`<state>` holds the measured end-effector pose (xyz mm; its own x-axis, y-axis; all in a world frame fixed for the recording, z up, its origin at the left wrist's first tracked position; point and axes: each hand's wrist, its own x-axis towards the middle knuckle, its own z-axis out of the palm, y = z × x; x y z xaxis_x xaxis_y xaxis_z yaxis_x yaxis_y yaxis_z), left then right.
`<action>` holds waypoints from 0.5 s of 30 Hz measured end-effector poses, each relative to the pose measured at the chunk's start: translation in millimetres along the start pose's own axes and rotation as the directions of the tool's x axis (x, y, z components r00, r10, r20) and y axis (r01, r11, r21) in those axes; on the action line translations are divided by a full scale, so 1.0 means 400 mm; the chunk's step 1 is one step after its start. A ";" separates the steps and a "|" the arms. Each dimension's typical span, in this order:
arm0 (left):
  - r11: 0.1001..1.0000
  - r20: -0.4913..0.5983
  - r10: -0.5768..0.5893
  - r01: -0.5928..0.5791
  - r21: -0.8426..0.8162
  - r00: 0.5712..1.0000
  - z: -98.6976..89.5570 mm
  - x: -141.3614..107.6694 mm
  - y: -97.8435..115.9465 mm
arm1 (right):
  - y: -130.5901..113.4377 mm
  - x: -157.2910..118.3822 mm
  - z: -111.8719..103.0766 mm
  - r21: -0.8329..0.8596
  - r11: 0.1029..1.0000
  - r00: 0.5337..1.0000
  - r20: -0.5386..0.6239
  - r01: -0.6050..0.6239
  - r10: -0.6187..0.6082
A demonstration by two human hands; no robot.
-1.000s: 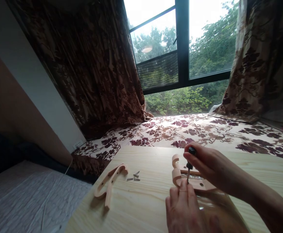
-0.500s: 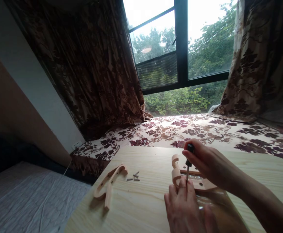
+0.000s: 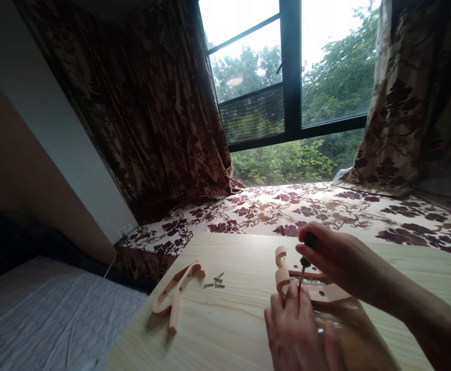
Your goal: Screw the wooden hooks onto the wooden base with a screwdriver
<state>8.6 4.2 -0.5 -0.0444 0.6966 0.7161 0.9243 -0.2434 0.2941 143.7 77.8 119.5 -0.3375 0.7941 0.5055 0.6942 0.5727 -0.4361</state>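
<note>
My right hand (image 3: 329,255) is closed around the black handle of a screwdriver (image 3: 305,262), which leans to the right with its shaft pointing down. The screwdriver's tip ends by the fingertips of my left hand (image 3: 297,324), hidden there. My left hand presses its closed fingers on a curved wooden hook (image 3: 323,293) that has a dark hole in it. Just behind lies a second, similar wooden hook (image 3: 280,253). Clear plastic and a brown sheet (image 3: 358,330) lie beneath the hook and my left hand. Whether a screw sits under the tip cannot be seen.
Several loose screws (image 3: 218,281) lie left of my hands on the pale wooden board (image 3: 233,324). Further left, more curved wooden hook pieces (image 3: 177,296) rest together. Behind the board is a flowered cloth ledge (image 3: 256,206) below a window. A quilted surface (image 3: 35,309) lies at left.
The screwdriver's handle has tipped to the right as my right hand shifted slightly right. My left hand stays pressed on the hook. The whole view has moved a little.
</note>
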 end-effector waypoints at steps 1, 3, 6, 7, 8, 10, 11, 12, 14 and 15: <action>1.000 0.009 0.008 -0.008 0.001 1.000 -0.002 0.002 0.000 | 0.001 0.001 0.002 -0.012 1.000 1.000 -0.013 -0.010 0.010; 1.000 0.031 0.011 -0.010 -0.009 0.999 -0.006 0.005 0.000 | 0.000 0.002 0.004 -0.027 0.999 0.999 -0.023 -0.032 0.031; 0.998 0.036 -0.019 0.021 -0.052 0.999 -0.010 0.004 0.006 | -0.012 0.000 -0.006 0.013 0.999 0.999 0.010 -0.042 0.042; 0.997 0.034 -0.034 0.036 -0.073 0.999 -0.012 0.003 0.010 | -0.018 -0.001 -0.012 0.039 0.999 0.999 0.023 -0.036 0.035; 0.994 0.030 -0.054 0.057 -0.092 0.998 -0.013 0.002 0.015 | -0.023 -0.001 -0.018 0.067 0.997 0.999 0.034 -0.027 0.025; 0.986 0.026 -0.099 0.101 -0.130 0.995 -0.018 0.003 0.025 | -0.029 0.000 -0.026 0.108 0.994 0.999 0.039 -0.015 0.011; 0.982 0.025 -0.117 0.120 -0.147 0.993 -0.021 0.004 0.030 | -0.030 0.001 -0.027 0.114 0.993 0.999 0.032 -0.016 0.012; 0.978 0.030 -0.131 0.135 -0.160 0.991 -0.024 0.006 0.034 | -0.029 0.003 -0.026 0.110 0.994 1.000 0.018 -0.022 0.020; 0.975 0.063 -0.136 0.145 -0.171 0.989 -0.030 0.010 0.037 | -0.026 0.007 -0.021 0.088 0.995 0.999 -0.017 -0.043 0.045; 0.976 0.083 -0.129 0.141 -0.168 0.988 -0.032 0.012 0.037 | -0.024 0.009 -0.018 0.072 0.996 0.998 -0.034 -0.054 0.056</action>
<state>17.3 -4.7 15.5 -0.1313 0.7759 0.6171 0.8319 -0.2523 0.4943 140.6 73.7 131.0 -0.2764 0.8176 0.5052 0.6639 0.5425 -0.5148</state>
